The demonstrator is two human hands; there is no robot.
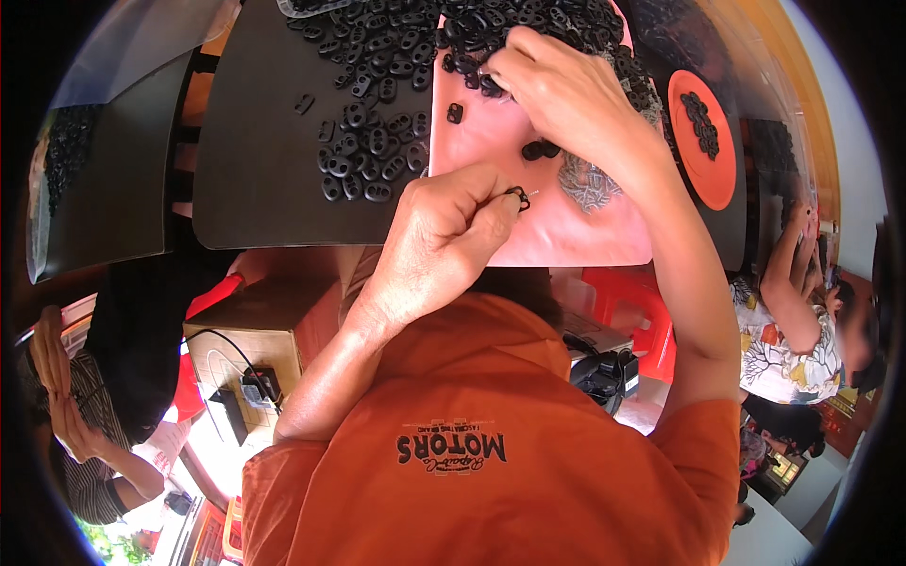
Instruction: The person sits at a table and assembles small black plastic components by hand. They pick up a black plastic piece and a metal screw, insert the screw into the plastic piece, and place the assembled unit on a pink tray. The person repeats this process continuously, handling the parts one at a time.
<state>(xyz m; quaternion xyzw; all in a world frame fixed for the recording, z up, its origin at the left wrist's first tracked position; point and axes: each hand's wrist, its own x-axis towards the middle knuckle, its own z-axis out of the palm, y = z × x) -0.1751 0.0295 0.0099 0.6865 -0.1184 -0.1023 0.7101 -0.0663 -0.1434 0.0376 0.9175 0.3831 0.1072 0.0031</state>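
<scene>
Over the pink mat point(453, 146), my left hand point(439, 231) pinches a small black plastic cord lock part point(518, 198) between thumb and forefinger. A thin metal spring point(534, 193) pokes out beside it. My right hand point(564, 90) reaches to the far side of the mat, its fingers bent down and closed among a heap of small black plastic parts point(477, 33). What lies in those fingertips is hidden. Beneath my right forearm is a pile of small metal springs point(590, 184). Two dark pieces point(540, 149) lie by it, and a single black part point(455, 113) sits apart near the mat's left edge.
Left of the mat, many oval two-holed black cord lock pieces point(368, 151) spread over the dark table point(255, 179). An orange-red plate point(720, 174) at right bears more black pieces. Other people sit at both sides; a cardboard box point(245, 330) stands below the table.
</scene>
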